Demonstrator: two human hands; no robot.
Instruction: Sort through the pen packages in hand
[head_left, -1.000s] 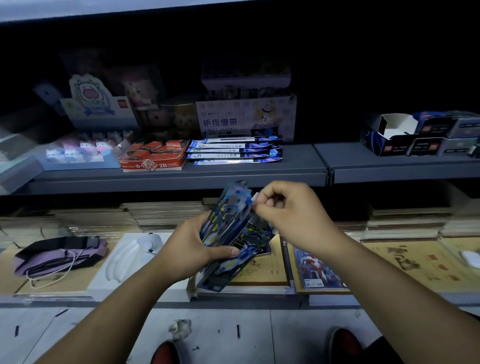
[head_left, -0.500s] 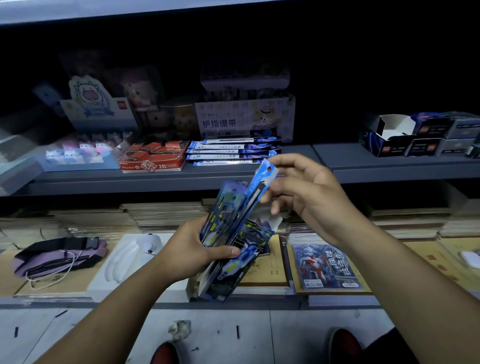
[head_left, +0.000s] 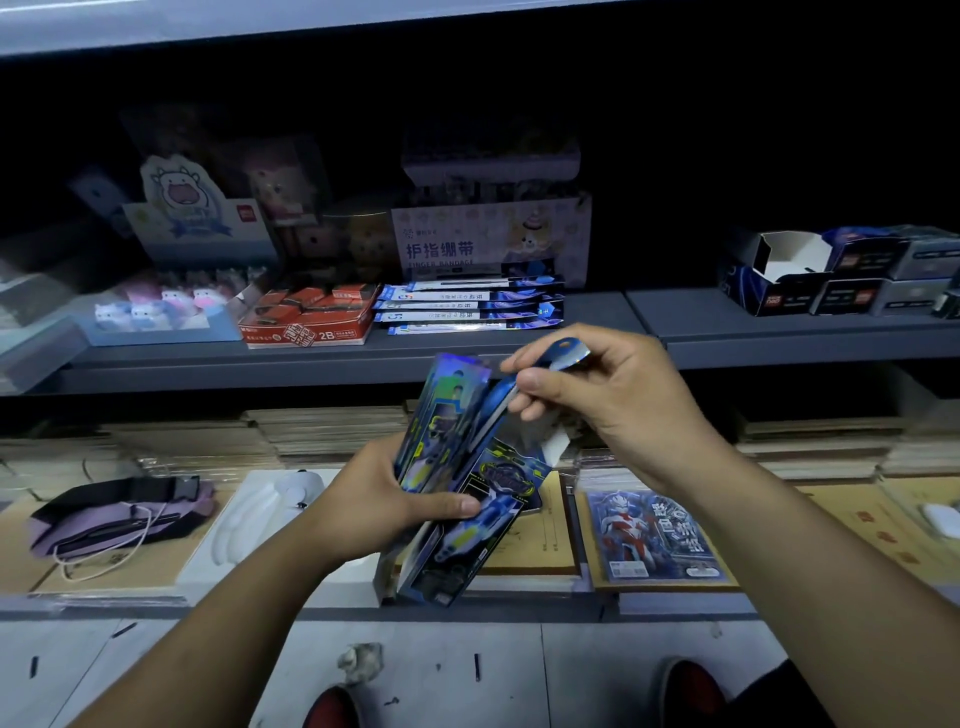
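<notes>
While the left hand (head_left: 379, 501) grips a fanned bundle of blue packets (head_left: 457, 483) from the side, with the thumb lying across their fronts, the right hand (head_left: 613, 400) pinches the top of one packet (head_left: 524, 384) between thumb and fingers and holds it partly raised out of the bundle. The packets are long, narrow and shiny, printed in dark blue with bright patches, and they are held tilted in the air, above the front edge of the lower shelf (head_left: 467, 613). The print on them is too blurred to read, and the left hand's fingers are hidden behind the bundle. On the upper shelf (head_left: 519, 358) behind lie a stack of similar flat blue packs (head_left: 467, 306), a red box marked 2B (head_left: 306, 319) and a tray of small animal figures (head_left: 156, 312). Below, a purple pouch (head_left: 119, 514) lies to the left, and a picture card in a clear sleeve (head_left: 654, 535) lies to the right.
</notes>
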